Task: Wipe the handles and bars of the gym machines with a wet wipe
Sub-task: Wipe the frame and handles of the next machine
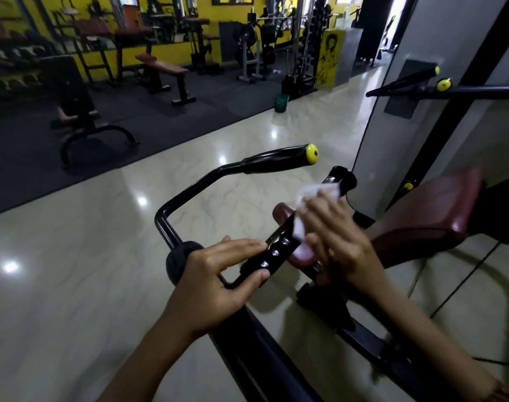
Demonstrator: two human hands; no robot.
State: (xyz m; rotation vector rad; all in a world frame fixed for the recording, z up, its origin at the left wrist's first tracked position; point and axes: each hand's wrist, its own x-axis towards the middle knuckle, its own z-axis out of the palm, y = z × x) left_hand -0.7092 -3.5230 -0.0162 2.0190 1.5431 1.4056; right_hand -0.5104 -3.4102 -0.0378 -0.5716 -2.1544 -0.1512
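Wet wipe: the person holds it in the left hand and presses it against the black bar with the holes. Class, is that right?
Not quite. The head view shows the right hand holding the wet wipe and pressing it against the black bar with the holes. The left hand holds the near end of that bar without a wipe.
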